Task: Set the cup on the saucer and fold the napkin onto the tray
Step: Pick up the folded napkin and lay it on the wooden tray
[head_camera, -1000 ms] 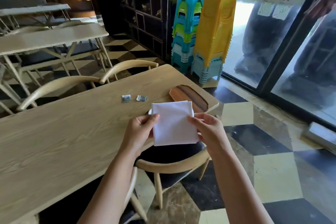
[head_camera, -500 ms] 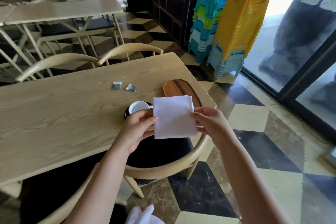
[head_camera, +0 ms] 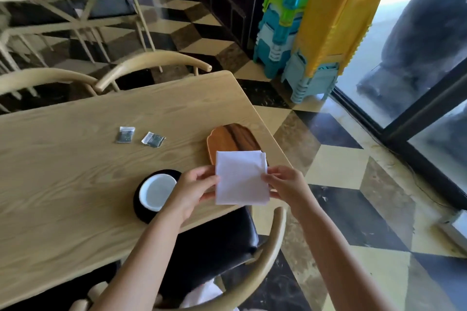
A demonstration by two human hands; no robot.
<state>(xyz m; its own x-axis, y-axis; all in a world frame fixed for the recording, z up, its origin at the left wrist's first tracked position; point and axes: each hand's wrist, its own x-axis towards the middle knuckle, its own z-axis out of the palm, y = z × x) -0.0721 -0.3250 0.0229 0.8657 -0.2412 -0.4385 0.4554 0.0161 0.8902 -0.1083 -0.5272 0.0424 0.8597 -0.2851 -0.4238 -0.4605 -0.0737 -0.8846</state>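
Note:
A folded white napkin (head_camera: 241, 178) hangs between my two hands above the table's near right edge. My left hand (head_camera: 192, 190) pinches its left edge and my right hand (head_camera: 285, 184) pinches its right edge. Its far part covers the near end of the brown wooden tray (head_camera: 227, 137). Left of the napkin a white cup (head_camera: 156, 192) stands on a black saucer (head_camera: 140, 209), partly hidden by my left wrist.
Two small sachets (head_camera: 125, 134) (head_camera: 153, 139) lie on the wooden table (head_camera: 75, 171) beyond the cup. A chair with a black seat (head_camera: 222, 240) stands below the table edge. More chairs (head_camera: 151, 63) line the far side. Stacked plastic stools (head_camera: 316, 20) stand at right.
The view has tilted down and closer, bringing the cup and saucer into sight. My hands have carried the napkin forward, over the tray's near end.

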